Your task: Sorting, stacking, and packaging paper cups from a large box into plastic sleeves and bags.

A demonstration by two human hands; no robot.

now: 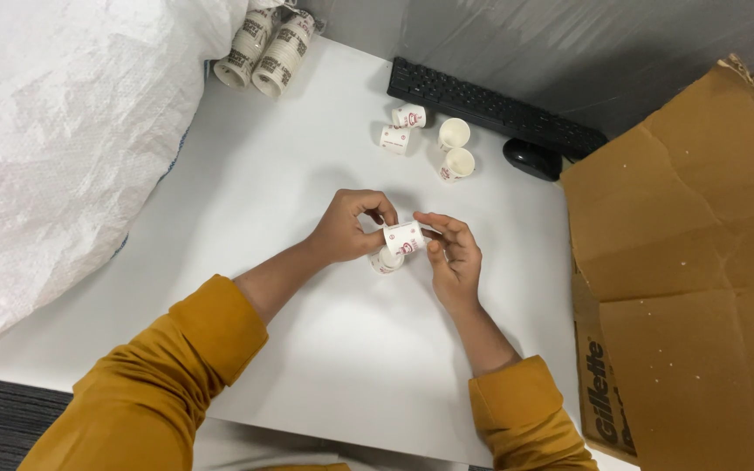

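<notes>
White counter (342,349), plain and bright under everything. At its middle, small printed paper cup (404,237) lying sideways, pinched between both hands. Left hand (349,228) curled over the cup's base end, fingers clenched on it; right hand (454,255) gripping the rim end with fingertips. Second cup (385,260) just below, touching the counter, partly hidden under the left hand. Farther back, four loose cups (434,139) near a black keyboard (490,109) and black mouse (532,160). Sleeved cup stacks (265,48) at the far left corner beside a white woven sack (63,131). Torn cardboard box (691,270) to the right.
</notes>
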